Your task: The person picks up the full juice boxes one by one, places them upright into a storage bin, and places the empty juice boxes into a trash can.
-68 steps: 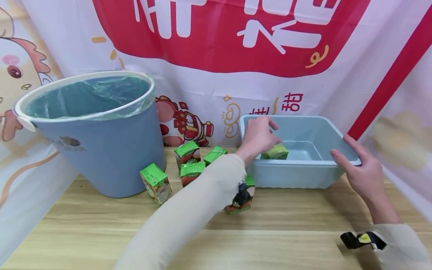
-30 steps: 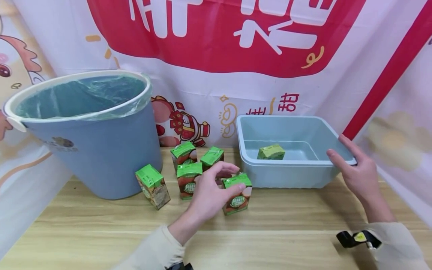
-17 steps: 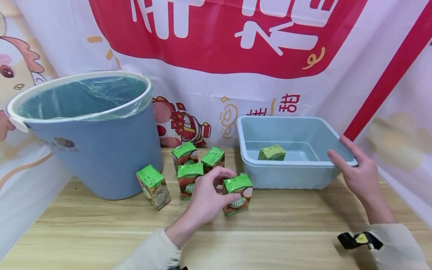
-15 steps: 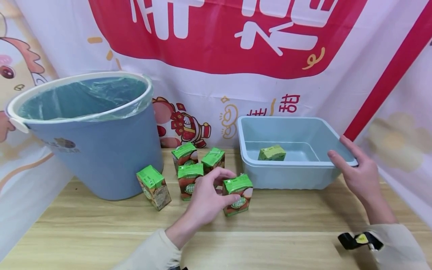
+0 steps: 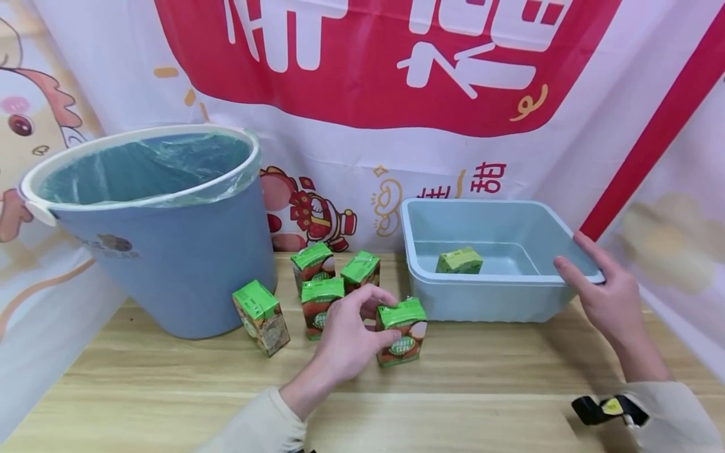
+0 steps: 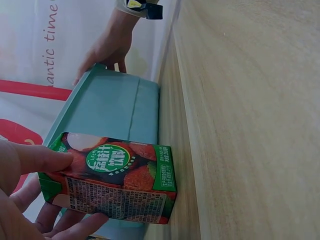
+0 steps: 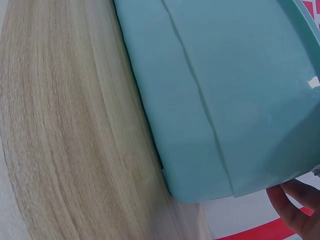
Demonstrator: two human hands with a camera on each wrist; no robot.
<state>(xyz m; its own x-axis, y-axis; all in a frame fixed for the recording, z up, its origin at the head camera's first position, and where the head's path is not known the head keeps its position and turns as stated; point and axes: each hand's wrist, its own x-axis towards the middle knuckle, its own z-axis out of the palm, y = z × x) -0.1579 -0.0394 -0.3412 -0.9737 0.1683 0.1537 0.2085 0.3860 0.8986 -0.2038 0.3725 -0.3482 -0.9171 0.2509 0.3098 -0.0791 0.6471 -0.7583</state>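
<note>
My left hand [image 5: 351,333] holds a lychee juice box [image 5: 402,346] standing on the table, thumb on its printed front and fingers at the far side. The left wrist view shows the same juice box [image 6: 120,175] between thumb and curled fingers. On the right, my right hand [image 5: 608,296] grips the right rim of a light-blue plastic bin [image 5: 487,299], thumb inside and fingers outside. Inside that bin, by its front wall, sits a yellowish-green carton [image 5: 460,260], its lower part hidden. In the right wrist view, fingertips [image 7: 290,205] touch the bin's end.
Several more green-topped juice boxes [image 5: 321,308] stand left of my left hand, one of them [image 5: 262,318] beside the trash can. The tall blue trash can [image 5: 187,264] has a clear liner. Printed cloth [image 5: 340,145] hangs behind the wooden table [image 5: 453,409].
My left hand has come from above the bin, beside the yellowish-green carton, back to the nearest juice box and taken hold of it. My right hand has stayed on the bin's rim.
</note>
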